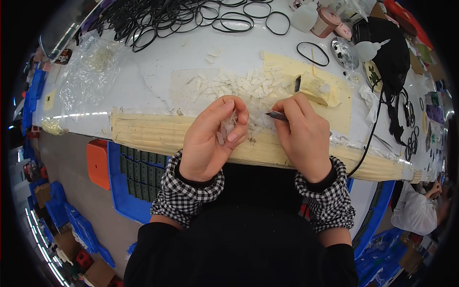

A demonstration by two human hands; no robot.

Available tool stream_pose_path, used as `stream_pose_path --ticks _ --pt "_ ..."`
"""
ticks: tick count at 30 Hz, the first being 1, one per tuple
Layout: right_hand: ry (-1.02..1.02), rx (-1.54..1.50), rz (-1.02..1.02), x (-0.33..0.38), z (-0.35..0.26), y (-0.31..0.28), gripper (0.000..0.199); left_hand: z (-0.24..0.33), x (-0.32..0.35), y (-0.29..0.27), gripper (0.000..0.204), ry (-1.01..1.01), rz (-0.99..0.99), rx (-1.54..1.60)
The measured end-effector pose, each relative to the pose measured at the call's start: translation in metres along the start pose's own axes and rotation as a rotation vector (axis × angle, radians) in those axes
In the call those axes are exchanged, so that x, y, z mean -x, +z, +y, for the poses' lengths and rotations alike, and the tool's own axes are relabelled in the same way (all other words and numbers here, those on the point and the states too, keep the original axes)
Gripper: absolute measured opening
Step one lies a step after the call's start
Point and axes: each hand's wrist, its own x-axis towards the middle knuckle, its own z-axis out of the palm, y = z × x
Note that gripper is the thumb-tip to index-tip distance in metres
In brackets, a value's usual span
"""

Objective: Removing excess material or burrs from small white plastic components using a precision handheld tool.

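Note:
My left hand (210, 134) is turned palm inward above the table's front edge, its fingers curled around small whitish translucent pieces (222, 134). To its right, my right hand (303, 131) pinches a short dark, pointed tool (276, 115) that looks like a blade. Its tip points left, toward the left hand, and does not touch it. Just beyond both hands lies a loose heap of thin white scraps (234, 86). A yellow tape-covered block (318, 91) with a dark end stands past my right hand on a yellow sheet (339, 112).
Black rubber-like rings (234, 21) pile up at the back. A crumpled clear plastic bag (91, 67) lies at left. A pink cup (326, 21), a squeeze bottle (368, 50) and a black cable (368, 143) are on the right. Yellow tape (143, 134) covers the front edge; a blue crate (114, 177) sits below.

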Motion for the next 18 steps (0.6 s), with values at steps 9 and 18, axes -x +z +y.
stream_pose_path --ticks 9,18 --pt "0.03 -0.472 0.013 0.0 -0.019 -0.02 0.015 -0.01 -0.001 0.008 0.015 0.005 0.005 -0.198" --pt "-0.035 -0.471 -0.024 0.001 -0.023 -0.022 0.021 -0.011 -0.002 0.005 0.019 -0.089 -0.093 -0.108"
